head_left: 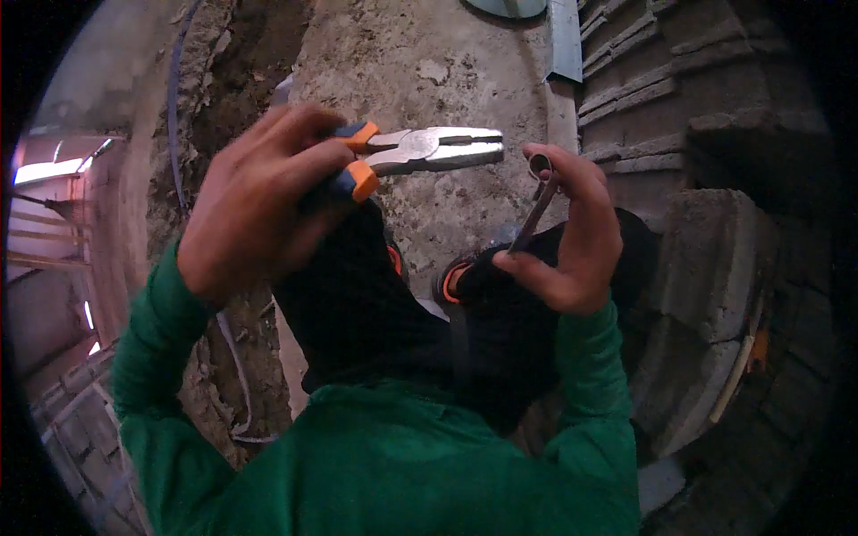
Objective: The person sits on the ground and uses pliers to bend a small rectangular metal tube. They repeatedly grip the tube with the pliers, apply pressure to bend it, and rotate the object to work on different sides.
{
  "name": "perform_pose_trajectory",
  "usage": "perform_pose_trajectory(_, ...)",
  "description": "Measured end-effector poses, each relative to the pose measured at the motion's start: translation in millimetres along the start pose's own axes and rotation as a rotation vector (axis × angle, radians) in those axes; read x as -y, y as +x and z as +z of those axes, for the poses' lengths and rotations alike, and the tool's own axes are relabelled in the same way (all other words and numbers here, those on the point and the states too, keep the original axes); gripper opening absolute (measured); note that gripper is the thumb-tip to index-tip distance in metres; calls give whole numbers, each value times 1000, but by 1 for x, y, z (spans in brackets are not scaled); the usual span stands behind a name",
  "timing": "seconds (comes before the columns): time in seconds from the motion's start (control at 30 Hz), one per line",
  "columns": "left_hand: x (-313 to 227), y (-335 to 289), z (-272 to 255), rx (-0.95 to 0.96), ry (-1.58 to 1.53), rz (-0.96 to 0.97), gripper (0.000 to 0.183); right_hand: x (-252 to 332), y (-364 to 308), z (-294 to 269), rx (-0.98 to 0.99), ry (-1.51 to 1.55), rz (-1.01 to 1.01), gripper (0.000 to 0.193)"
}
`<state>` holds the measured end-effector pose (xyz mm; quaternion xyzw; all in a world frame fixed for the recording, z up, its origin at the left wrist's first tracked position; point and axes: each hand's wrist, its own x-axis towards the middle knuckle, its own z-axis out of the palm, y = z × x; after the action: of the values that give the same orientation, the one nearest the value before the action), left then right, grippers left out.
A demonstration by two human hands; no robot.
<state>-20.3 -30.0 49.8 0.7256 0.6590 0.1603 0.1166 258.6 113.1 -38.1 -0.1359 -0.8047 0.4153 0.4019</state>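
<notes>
My left hand (268,192) is closed round the orange and dark blue handles of a pair of pliers (420,147). The bright metal jaws point right, with a narrow gap between them and nothing gripped there. Across from the tips, my right hand (576,232) pinches a thin dark metal strip with a curled loop (539,198) at its upper end. Thumb below and fingers above hold it at a slant. The pliers' jaws and the strip are apart. Both hands are raised over my lap.
Stacked grey concrete blocks (710,259) stand close on my right. A metal channel (563,40) lies beyond, near a round pale object (508,7). Rough concrete floor (420,80) stretches ahead. A grey cable (175,107) runs down the left along broken ground.
</notes>
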Motion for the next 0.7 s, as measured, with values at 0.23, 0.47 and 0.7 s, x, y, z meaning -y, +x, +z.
perform_pose_trajectory(0.23,-17,6,5,92,-664,-185,24,3,2,2,-109,-252,-251,84)
perform_pose_trajectory(0.47,-67,24,52,-202,-872,-188,25,0,-4,17,-193,-252,-220,81)
perform_pose_trajectory(0.7,-61,41,80,-533,-496,-2,24,8,-10,30,-291,-74,32,81)
